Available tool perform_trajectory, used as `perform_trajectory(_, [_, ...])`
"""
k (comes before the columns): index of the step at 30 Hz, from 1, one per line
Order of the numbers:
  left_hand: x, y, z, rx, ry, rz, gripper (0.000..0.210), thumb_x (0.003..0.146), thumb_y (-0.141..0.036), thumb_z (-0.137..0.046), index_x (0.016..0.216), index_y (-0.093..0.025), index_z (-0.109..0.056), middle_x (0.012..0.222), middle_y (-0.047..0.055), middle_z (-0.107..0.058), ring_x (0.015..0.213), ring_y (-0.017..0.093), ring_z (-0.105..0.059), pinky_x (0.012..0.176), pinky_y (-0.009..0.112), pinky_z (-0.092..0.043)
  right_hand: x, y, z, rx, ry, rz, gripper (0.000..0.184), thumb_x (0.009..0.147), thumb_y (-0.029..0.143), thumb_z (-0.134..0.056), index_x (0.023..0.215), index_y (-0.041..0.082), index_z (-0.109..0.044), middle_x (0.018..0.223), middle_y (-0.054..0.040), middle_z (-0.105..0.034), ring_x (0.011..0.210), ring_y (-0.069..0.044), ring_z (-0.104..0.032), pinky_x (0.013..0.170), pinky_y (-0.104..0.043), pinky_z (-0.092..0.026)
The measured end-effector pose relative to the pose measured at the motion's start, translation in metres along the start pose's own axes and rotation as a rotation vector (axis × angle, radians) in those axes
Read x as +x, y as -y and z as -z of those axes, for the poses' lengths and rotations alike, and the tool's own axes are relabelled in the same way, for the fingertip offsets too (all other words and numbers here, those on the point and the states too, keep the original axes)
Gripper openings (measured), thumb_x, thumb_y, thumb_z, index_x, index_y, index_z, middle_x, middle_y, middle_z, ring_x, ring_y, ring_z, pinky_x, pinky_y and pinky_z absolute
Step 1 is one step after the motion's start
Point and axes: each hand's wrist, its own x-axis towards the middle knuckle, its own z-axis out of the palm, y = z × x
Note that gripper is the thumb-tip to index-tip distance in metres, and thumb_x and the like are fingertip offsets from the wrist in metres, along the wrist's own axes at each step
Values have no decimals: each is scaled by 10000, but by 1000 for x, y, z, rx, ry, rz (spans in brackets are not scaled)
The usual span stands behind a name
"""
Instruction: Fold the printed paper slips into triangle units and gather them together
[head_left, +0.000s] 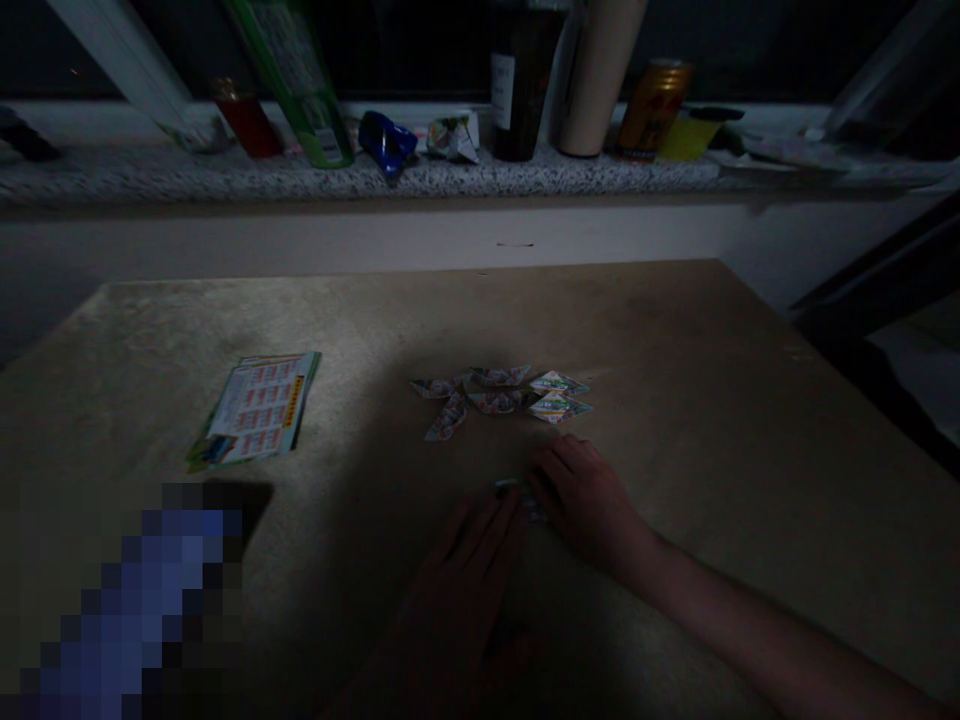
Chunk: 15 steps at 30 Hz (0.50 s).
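In dim light, a small folded piece of printed paper [534, 514] lies on the table between my hands, partly covered by fingers. My left hand [476, 560] is laid over its left side with fingers stretched out flat. Curled fingers of my right hand [581, 495] close on its right edge; the fingertips are partly hidden. Just beyond my hands sit several folded paper pieces with pointed ends, among them a brighter one [559, 407] at the right and a darker one [448, 418] at the left.
A stack of printed cards [259, 408] lies on the table [360, 310] to the left. Nearer on that side is a pixelated blue area [142, 610]. Along the granite sill [450, 180] stand a green container [300, 90], a dark cup [521, 90] and a gold can [654, 110].
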Motion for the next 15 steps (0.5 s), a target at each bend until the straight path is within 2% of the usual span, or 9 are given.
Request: perform_trajectory(15, [1, 0, 0, -8, -7, 2, 828, 861, -478, -490, 1478, -151, -46, 1545, 68, -111, 1404, 246, -121, 1145, 441, -84, 1, -1, -1, -26, 24, -12, 120, 870, 134, -492, 827, 161, -601, 794, -74, -604, 760, -229, -517, 685, -353, -422])
